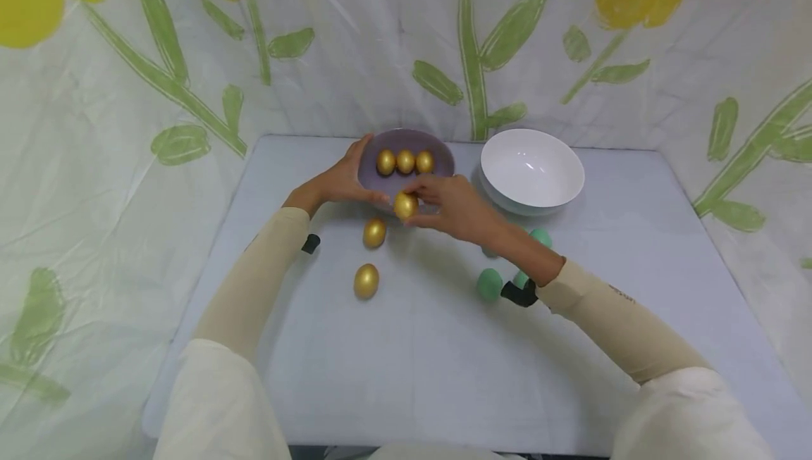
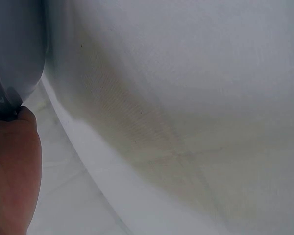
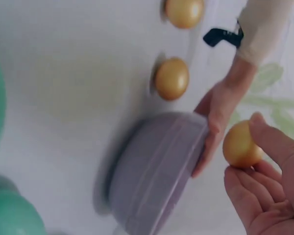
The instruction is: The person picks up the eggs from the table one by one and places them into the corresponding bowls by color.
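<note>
My right hand (image 1: 462, 208) pinches a golden egg (image 1: 404, 206) between thumb and fingers, over the near rim of a purple bowl (image 1: 406, 140). Inside the bowl, three golden eggs sit in a row. My left hand (image 1: 342, 179) holds the bowl at its left side, thumb toward the near rim and fingers toward the far side. In the right wrist view, the pinched egg shows just beyond the bowl's rim. Two more golden eggs lie on the table, one (image 1: 374, 232) close in front of the bowl and another (image 1: 366, 281) nearer me.
A white bowl (image 1: 531, 168) stands right of the purple one. Several green eggs (image 1: 490, 284) lie on the white table (image 1: 406, 375) under and beside my right forearm, which partly hides them. A flower-painted curtain (image 1: 355, 58) closes off the back and sides.
</note>
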Available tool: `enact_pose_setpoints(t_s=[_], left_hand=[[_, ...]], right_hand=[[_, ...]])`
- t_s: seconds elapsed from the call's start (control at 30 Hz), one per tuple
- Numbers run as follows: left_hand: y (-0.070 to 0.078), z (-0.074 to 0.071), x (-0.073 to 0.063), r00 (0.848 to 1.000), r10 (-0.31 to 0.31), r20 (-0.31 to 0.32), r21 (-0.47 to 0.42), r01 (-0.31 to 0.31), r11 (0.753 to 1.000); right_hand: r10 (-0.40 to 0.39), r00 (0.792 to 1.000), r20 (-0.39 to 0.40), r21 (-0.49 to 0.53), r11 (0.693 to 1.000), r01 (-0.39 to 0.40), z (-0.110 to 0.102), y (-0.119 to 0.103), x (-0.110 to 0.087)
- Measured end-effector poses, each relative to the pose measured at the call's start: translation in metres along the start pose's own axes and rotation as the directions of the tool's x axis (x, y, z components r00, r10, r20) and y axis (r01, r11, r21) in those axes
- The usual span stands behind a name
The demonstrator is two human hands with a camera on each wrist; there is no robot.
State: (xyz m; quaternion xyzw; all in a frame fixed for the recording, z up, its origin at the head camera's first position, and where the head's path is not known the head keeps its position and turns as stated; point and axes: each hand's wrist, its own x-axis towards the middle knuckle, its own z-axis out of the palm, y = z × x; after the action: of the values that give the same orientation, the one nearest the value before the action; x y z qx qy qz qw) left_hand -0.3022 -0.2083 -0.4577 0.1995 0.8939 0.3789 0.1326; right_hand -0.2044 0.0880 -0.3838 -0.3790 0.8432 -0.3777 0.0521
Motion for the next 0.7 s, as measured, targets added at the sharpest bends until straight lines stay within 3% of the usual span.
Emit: enact_pose_setpoints(t_s=[0.13,0.23,0.5,0.7], left_hand=[[-0.001,-0.002,0.000,1.000,0.000,0.003,0.004,0.000,1.000],[-0.001,-0.002,0.000,1.000,0.000,0.005,0.001,0.000,1.000],[0.000,-0.002,-0.001,1.000,0.017,0.001,-0.024,-0.017,1.000],[0.000,-0.001,-0.002,1.000,0.012,0.002,-0.020,-0.012,1.000]], right_hand=[[0.028,0.995,-0.092,-0.070,0.997,-0.034,-0.011,0.005,0.021],[0.037,0.994,-0.100,-0.106,0.993,-0.048,-0.010,0.012,0.038],[0.099,0.995,-0.031,-0.229,0.968,-0.103,0.014,0.035,0.076],[0.211,0.977,0.041,-0.403,0.898,-0.177,0.033,0.044,0.091]])
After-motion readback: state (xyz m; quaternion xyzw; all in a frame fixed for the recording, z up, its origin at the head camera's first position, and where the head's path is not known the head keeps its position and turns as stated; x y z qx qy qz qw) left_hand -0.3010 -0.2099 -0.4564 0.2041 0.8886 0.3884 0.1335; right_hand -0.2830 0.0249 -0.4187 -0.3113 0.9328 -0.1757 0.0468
